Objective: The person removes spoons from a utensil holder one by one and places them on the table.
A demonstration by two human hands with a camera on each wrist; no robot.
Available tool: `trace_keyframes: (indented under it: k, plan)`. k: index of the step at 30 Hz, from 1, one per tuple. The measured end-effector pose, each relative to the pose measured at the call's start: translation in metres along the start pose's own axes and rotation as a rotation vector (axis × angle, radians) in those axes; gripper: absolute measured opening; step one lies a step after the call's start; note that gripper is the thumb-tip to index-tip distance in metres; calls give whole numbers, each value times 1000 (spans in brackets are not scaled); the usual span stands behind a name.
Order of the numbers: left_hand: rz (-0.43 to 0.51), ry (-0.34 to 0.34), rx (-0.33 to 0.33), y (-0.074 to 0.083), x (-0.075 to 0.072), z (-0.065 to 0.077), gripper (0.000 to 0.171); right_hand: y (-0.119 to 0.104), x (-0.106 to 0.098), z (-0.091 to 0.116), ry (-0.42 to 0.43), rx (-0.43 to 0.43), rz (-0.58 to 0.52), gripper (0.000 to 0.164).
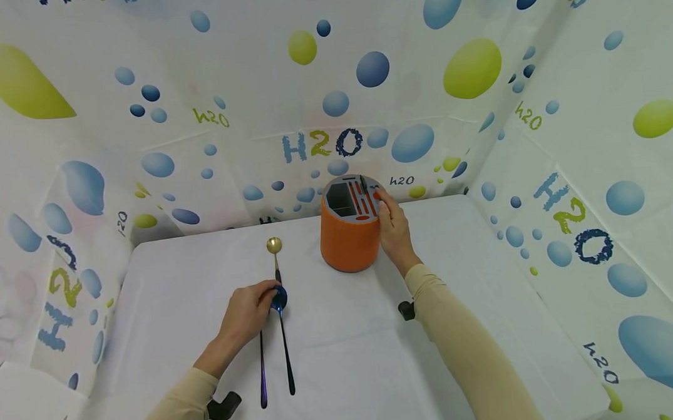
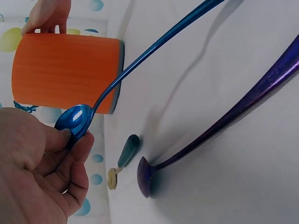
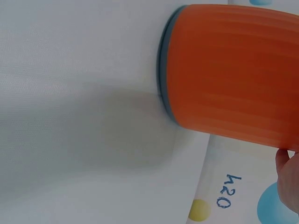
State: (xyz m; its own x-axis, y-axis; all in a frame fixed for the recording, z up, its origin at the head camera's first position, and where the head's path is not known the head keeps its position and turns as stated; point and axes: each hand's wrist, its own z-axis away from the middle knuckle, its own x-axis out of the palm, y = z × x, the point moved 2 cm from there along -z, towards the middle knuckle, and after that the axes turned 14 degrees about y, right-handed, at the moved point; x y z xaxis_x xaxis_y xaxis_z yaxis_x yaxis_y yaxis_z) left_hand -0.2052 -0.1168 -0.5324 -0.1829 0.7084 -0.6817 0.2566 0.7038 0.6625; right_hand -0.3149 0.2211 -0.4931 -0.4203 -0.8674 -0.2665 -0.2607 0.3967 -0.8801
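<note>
My left hand (image 1: 249,311) pinches the bowl of a shiny blue spoon (image 1: 286,347) between thumb and fingers. In the left wrist view, its long handle slants up and right, above the white cloth. A purple spoon (image 2: 224,121) lies on the cloth beneath it. Farther back lies a gold spoon (image 1: 274,245) with a dark green handle, partly hidden behind the left hand in the head view. My right hand (image 1: 395,229) grips the right rim of an upright orange utensil holder (image 1: 349,244), whose grey top has slots and a larger opening.
A white cloth (image 1: 343,360) covers the table. Behind it and at both sides hang white sheets (image 1: 262,69) printed with blue and green bubbles and "H2O". The holder stands near the table's back edge.
</note>
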Motion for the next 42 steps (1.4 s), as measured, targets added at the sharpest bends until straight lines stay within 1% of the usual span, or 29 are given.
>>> trace_keyframes:
  k: [4,13,14,16,19,21,23,26,30,34,42]
  plan:
    - [3,-12,-12,-5,4,1,22,0,0,0,-3,1,-5,47]
    - [-11,-39,2,-20,15,2,22,-1,0,0,1,-12,-3,47]
    - [-19,-37,7,-21,16,2,22,0,0,0,1,-14,-5,47]
    - [-46,-17,37,-23,18,1,21,0,0,0,0,-16,-10,46]
    - [-107,31,93,-25,21,1,17,-1,0,1,1,-12,-14,46]
    - [-143,56,116,-26,22,0,16,-2,0,1,0,-10,-16,47]
    - [-161,59,111,-27,24,-1,16,-3,-1,1,-2,-6,-19,47]
    - [-175,43,93,-29,25,-1,17,-4,-1,2,-4,0,-17,47]
    - [-185,27,88,-31,26,-1,17,-4,-1,1,-5,-5,-10,47]
    - [-182,30,81,-32,27,0,18,-3,-1,1,-3,-9,-3,47]
    - [-185,45,91,-33,30,-1,18,-2,0,0,1,-27,-7,47]
